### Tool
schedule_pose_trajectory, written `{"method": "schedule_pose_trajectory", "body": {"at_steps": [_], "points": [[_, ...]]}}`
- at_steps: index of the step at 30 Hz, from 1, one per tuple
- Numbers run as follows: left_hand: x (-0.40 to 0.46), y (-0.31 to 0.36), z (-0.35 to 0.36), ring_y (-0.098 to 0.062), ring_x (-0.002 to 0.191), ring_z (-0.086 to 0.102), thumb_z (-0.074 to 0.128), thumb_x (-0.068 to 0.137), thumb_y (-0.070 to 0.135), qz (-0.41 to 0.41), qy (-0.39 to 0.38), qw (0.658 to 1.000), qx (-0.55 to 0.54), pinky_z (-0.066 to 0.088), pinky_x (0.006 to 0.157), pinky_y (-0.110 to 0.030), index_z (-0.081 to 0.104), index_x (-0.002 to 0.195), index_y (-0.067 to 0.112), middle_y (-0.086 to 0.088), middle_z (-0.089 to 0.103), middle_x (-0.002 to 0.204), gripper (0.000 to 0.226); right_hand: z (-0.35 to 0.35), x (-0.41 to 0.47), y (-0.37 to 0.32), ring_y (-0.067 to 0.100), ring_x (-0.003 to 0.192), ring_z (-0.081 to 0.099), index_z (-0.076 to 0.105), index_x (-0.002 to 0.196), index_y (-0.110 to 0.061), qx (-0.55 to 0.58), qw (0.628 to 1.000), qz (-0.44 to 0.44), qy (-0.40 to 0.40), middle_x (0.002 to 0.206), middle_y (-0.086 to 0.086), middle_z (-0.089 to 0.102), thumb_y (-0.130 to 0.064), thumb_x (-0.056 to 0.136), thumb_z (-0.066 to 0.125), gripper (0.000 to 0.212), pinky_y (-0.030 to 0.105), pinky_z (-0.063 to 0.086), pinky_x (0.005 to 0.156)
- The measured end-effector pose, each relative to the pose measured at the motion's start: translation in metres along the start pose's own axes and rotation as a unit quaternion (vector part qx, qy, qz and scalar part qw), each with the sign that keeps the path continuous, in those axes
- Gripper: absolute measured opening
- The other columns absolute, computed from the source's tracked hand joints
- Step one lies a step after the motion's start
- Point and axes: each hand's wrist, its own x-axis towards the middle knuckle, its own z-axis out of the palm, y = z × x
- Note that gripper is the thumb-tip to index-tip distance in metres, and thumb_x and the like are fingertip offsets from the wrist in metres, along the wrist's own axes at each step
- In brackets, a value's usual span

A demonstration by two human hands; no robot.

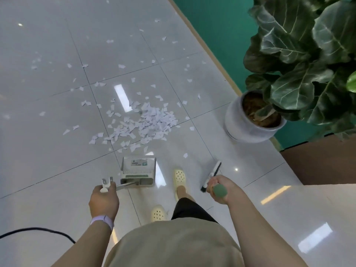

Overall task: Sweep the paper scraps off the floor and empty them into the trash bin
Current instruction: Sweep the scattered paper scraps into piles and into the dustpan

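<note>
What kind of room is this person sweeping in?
Probably an office lobby or hallway, though I can't be sure: glossy pale floor tiles, a teal wall and a large potted plant in a white pot.

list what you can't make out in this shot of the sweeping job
Head view only:
- Trash bin: not in frame.
- Dustpan label: print too small and blurred.
- Broom shaft: foreshortened and covered by the right hand.
- Dustpan handle grip: covered by the left hand.
- Far paper scraps: blurred against glare, uncountable.
- Black cable: cut off at the left edge.
</note>
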Motion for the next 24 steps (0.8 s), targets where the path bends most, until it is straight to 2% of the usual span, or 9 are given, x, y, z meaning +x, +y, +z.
{"method": "schedule_pose_trajectory", "body": {"at_steps": [2, 4, 7, 8, 10, 12, 15, 21, 24], "points": [[0.006, 0.003, -0.004, -0.031, 0.09, 0.048, 0.059, 0.099, 0.035, -0.007, 0.021, 1.0, 0.002, 0.041, 0.084, -0.036, 0.059, 0.124, 0.005, -0.011, 0.057, 0.103, 0.04, 0.033, 0.01, -0.015, 0.017, 0.042, 0.049, 0.046, 0.065, -0.008, -0.033, 0.999, -0.003, -0.023, 0.055, 0.007, 0.049, 0.002, 0.093, 0.043, 0.03, 0.019, 0.044, 0.041], [0.016, 0.007, -0.009, -0.034, 0.092, 0.051, 0.059, 0.098, 0.04, -0.018, 0.049, 0.999, 0.0, 0.044, 0.086, -0.039, 0.058, 0.125, 0.006, -0.016, 0.062, 0.112, 0.043, 0.065, 0.017, -0.035, 0.02, 0.047, 0.049, 0.047, 0.064, -0.007, -0.081, 0.996, 0.008, -0.03, 0.054, 0.007, 0.05, 0.005, 0.091, 0.043, 0.029, 0.022, 0.044, 0.042], [0.033, 0.02, -0.014, -0.035, 0.092, 0.052, 0.058, 0.097, 0.043, -0.049, 0.094, 0.994, 0.004, 0.044, 0.083, -0.04, 0.06, 0.124, 0.006, -0.022, 0.064, 0.117, 0.046, 0.112, 0.021, -0.076, 0.023, 0.06, 0.051, 0.05, 0.075, -0.006, -0.134, 0.99, 0.025, -0.041, 0.073, 0.01, 0.051, 0.004, 0.089, 0.044, 0.018, 0.027, 0.044, 0.047], [0.038, 0.026, -0.014, -0.036, 0.093, 0.052, 0.058, 0.098, 0.041, -0.059, 0.109, 0.992, 0.0, 0.042, 0.082, -0.039, 0.059, 0.125, 0.004, -0.023, 0.063, 0.118, 0.046, 0.127, 0.023, -0.091, 0.023, 0.063, 0.052, 0.049, 0.079, -0.005, -0.12, 0.992, 0.032, -0.039, 0.077, 0.011, 0.05, 0.003, 0.092, 0.044, 0.016, 0.03, 0.045, 0.051], [0.046, 0.041, -0.012, -0.04, 0.099, 0.054, 0.059, 0.099, 0.036, -0.072, 0.132, 0.989, -0.007, 0.04, 0.083, -0.039, 0.059, 0.126, 0.001, -0.025, 0.062, 0.119, 0.044, 0.156, 0.028, -0.121, 0.021, 0.066, 0.049, 0.046, 0.084, -0.005, -0.062, 0.996, 0.042, -0.04, 0.082, 0.011, 0.046, 0.003, 0.096, 0.043, 0.015, 0.029, 0.046, 0.059], [0.051, 0.058, -0.008, -0.044, 0.105, 0.055, 0.059, 0.099, 0.035, -0.08, 0.15, 0.985, -0.01, 0.041, 0.085, -0.041, 0.058, 0.126, 0.0, -0.026, 0.062, 0.12, 0.044, 0.183, 0.044, -0.146, 0.018, 0.064, 0.044, 0.043, 0.084, -0.008, -0.049, 0.996, 0.044, -0.053, 0.081, 0.009, 0.04, 0.005, 0.095, 0.039, 0.018, 0.025, 0.046, 0.054], [0.053, 0.077, 0.0, -0.045, 0.107, 0.056, 0.059, 0.099, 0.037, -0.103, 0.184, 0.978, -0.009, 0.041, 0.084, -0.04, 0.057, 0.128, 0.001, -0.026, 0.063, 0.119, 0.046, 0.224, 0.062, -0.171, 0.015, 0.059, 0.034, 0.037, 0.077, -0.015, -0.081, 0.994, 0.045, -0.063, 0.076, 0.006, 0.032, 0.008, 0.088, 0.037, 0.026, 0.024, 0.038, 0.047], [0.055, 0.099, 0.001, -0.037, 0.086, 0.054, 0.059, 0.097, 0.044, -0.165, 0.284, 0.941, -0.077, 0.045, 0.077, -0.038, 0.059, 0.121, 0.007, -0.018, 0.061, 0.101, 0.044, 0.295, 0.077, -0.21, 0.013, 0.06, 0.03, 0.04, 0.082, -0.013, -0.094, 0.987, 0.065, -0.112, 0.074, 0.004, 0.029, 0.01, 0.088, 0.038, 0.024, 0.02, 0.036, 0.042], [0.06, 0.107, -0.006, -0.036, 0.086, 0.052, 0.059, 0.098, 0.041, -0.168, 0.312, 0.931, -0.085, 0.039, 0.076, -0.037, 0.059, 0.11, 0.009, -0.016, 0.058, 0.095, 0.034, 0.321, 0.077, -0.224, 0.013, 0.06, 0.026, 0.036, 0.075, -0.016, -0.072, 0.988, 0.061, -0.12, 0.072, 0.003, 0.026, 0.01, 0.086, 0.036, 0.029, 0.018, 0.032, 0.039]]}}
